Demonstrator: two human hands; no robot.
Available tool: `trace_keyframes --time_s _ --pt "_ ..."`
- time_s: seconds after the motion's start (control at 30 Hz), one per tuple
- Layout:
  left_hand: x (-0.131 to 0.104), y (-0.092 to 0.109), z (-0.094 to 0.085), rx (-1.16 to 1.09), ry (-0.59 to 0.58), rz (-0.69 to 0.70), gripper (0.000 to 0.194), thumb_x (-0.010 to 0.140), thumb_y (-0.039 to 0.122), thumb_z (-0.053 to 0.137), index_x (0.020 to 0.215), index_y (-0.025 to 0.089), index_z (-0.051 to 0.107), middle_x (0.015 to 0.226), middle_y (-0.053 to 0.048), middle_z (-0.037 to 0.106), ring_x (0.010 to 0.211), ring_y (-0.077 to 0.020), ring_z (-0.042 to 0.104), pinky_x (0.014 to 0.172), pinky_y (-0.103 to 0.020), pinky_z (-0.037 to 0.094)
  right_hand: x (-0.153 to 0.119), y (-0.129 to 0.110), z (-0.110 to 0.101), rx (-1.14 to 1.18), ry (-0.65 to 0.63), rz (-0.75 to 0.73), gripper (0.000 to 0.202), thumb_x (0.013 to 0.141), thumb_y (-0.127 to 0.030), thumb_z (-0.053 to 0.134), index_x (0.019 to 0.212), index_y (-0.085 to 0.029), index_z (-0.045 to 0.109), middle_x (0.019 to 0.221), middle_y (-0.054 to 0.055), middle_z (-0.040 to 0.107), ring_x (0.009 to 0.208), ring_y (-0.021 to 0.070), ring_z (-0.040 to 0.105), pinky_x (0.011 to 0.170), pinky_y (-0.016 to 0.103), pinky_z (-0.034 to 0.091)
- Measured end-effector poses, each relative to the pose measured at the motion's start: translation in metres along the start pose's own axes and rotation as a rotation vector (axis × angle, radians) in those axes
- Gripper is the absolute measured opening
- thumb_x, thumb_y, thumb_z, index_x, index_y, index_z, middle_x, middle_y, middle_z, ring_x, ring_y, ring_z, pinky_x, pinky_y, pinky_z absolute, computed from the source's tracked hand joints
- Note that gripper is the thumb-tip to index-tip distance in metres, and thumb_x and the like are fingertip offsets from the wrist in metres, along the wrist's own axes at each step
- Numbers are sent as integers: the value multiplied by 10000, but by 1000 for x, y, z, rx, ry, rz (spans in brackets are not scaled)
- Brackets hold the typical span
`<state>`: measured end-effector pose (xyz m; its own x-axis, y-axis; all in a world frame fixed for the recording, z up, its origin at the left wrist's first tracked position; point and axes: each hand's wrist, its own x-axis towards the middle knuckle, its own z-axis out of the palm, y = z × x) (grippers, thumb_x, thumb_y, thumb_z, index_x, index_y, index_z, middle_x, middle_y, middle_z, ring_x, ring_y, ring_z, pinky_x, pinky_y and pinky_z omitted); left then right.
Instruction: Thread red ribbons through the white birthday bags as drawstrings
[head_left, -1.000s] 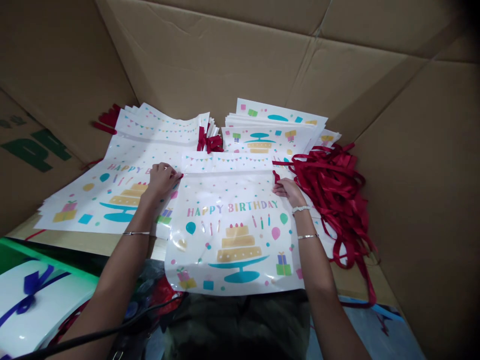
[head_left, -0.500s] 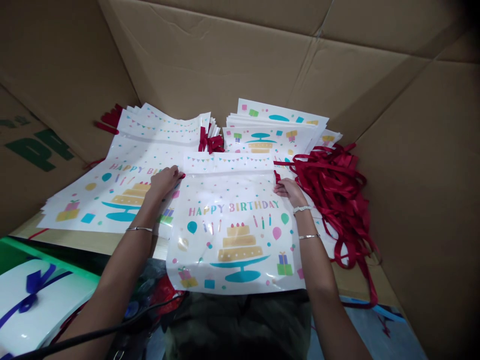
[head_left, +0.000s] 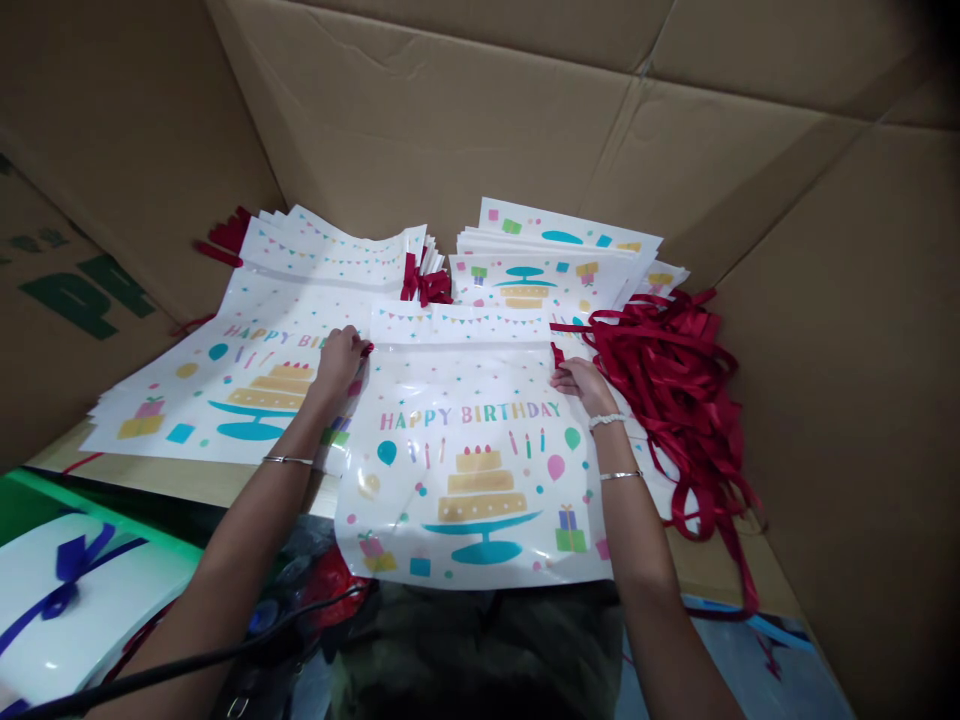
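Observation:
A white printed bag [head_left: 465,480] with "HAPPY BIRTHDAY", a cake and balloons lies in front of me, its lower edge hanging past the table edge. At its upper left side my left hand [head_left: 342,362] is closed in a pinch on a red ribbon [head_left: 367,350], of which only a bit shows. My right hand [head_left: 583,384] is closed at the upper right side, fingers on the short red ribbon end [head_left: 557,355] there. Behind my left hand lies a stack of the same bags [head_left: 300,270] with red ribbons at both sides.
More printed bags [head_left: 551,265] are piled at the back, upside down to me. A tangled heap of red ribbon [head_left: 667,370] lies to the right. Cardboard walls [head_left: 450,120] enclose the table [head_left: 217,480]. A green-edged box [head_left: 90,520] with a white, blue-ribboned item [head_left: 112,590] stands low left.
My left hand has shifted slightly right and up beside the bag's edge, still pinching. My right hand and the bag stay almost the same; the view has moved slightly.

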<state>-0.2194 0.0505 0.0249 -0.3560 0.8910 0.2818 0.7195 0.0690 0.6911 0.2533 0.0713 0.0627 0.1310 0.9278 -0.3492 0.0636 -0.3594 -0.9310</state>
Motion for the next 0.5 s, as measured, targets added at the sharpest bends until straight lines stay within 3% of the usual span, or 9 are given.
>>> trace_keyframes --time_s 0.13,0.23,0.37,0.5 --pt "-2 4 1 -60 51 -43 219 893 311 642 759 211 499 766 -46 549 774 -208 489 685 -284 375 -1 1 -1 11 -2 -12 170 1003 -108 518 840 -125 564 683 38 690 520 99 670 480 158 539" --pt "1 4 3 -223 72 -141 249 862 313 675 727 205 496 722 -30 568 731 -184 519 648 -267 393 0 2 -2 20 -5 -10 176 1001 -109 517 832 -128 562 677 39 688 518 102 669 473 159 534" --pt "10 -1 5 -511 0 -235 224 839 316 678 750 203 506 734 -28 605 689 -159 552 618 -243 435 -1 3 -2 28 -18 -30 168 993 -112 524 830 -128 561 700 34 693 542 102 685 484 160 543" --pt "12 -2 5 -661 -53 -225 240 852 375 679 795 204 521 734 -15 603 620 -126 517 564 -211 413 -4 1 -2 14 -21 -31 173 994 -111 518 828 -124 566 686 28 682 537 95 678 485 153 537"
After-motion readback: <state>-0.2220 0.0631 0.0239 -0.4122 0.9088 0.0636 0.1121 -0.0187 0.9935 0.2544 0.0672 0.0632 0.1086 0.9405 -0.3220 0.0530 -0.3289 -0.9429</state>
